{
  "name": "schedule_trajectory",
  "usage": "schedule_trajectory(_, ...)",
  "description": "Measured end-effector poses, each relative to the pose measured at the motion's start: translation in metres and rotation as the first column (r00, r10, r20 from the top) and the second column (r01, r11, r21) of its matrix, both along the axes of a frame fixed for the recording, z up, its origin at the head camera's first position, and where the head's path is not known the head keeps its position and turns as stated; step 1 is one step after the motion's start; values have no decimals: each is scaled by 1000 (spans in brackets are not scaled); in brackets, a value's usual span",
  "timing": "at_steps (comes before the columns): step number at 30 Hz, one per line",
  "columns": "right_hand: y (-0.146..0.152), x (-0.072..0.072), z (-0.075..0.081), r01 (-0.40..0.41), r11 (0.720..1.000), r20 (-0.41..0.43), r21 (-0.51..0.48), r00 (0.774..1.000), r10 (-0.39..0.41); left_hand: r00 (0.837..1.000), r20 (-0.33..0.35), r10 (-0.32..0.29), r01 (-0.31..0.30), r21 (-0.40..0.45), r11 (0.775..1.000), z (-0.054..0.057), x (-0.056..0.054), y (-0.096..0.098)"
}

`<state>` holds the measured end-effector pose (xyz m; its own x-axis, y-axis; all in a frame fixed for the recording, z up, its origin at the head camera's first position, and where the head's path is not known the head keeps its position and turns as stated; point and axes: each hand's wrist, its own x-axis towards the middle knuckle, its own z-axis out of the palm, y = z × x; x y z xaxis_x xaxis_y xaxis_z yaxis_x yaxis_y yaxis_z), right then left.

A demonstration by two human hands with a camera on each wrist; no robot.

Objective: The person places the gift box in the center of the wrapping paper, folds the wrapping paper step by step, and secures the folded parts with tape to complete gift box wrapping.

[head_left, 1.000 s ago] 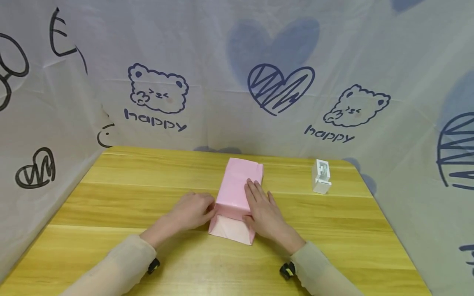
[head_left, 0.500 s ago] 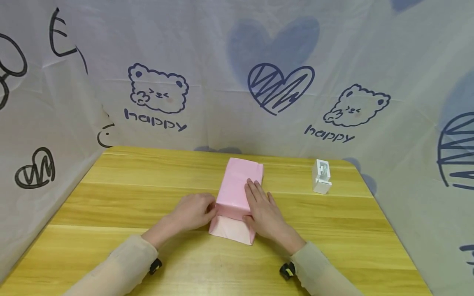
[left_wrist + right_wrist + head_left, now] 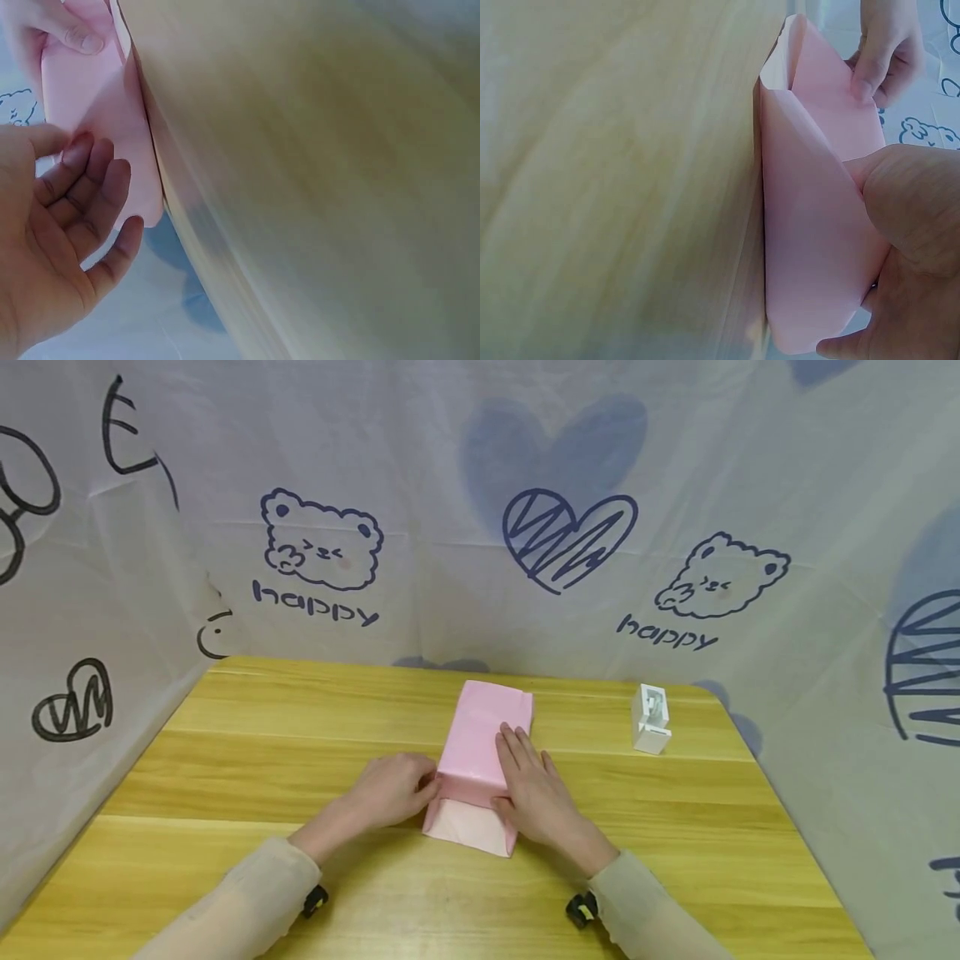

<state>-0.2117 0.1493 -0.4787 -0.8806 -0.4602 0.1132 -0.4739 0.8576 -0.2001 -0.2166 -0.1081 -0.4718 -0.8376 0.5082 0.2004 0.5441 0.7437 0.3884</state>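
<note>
A box-shaped parcel in pink wrapping paper (image 3: 480, 727) lies on the table, its length running away from me. At its near end a paper flap (image 3: 468, 827) spreads toward me, paler on its inner face and with folded side edges. My left hand (image 3: 393, 787) is at the near left corner, thumb and index finger pinching the paper there; its other fingers curl loosely in the left wrist view. Along the right side my right hand (image 3: 542, 793) lies with fairly straight fingers on the top, and its thumb presses the near end face.
A white tape dispenser (image 3: 651, 718) stands at the back right of the wooden table (image 3: 300, 735). Behind and at the sides hangs a pale cloth (image 3: 450, 593) with printed bears and hearts. A dark strap device (image 3: 582, 910) shows at the right wrist.
Almost nothing differs. The left hand stays at the near left corner with only a slight shift, and the right hand and parcel keep their places.
</note>
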Motion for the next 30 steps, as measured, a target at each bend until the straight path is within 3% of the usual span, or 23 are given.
schedule_trajectory(6,0,1,1,-3,1000,5,-5,1000,3,997,67,-49,49,-5,999,-2,3,-3)
schedule_trajectory(13,0,1,1,-2,1000,7,-8,1000,2,995,81,-53,54,2,999,-4,4,-4)
schedule_trajectory(18,0,1,2,2,1000,17,-2,1000,-2,990,127,-53,54,-5,999,-4,4,-6)
schedule_trajectory(25,0,2,3,5,1000,23,-1,1000,-5,992,103,-77,78,-7,997,-5,5,-7)
schedule_trajectory(30,-1,2,4,5,1000,22,-2,1000,-5,986,143,-85,85,3,996,-6,6,-7)
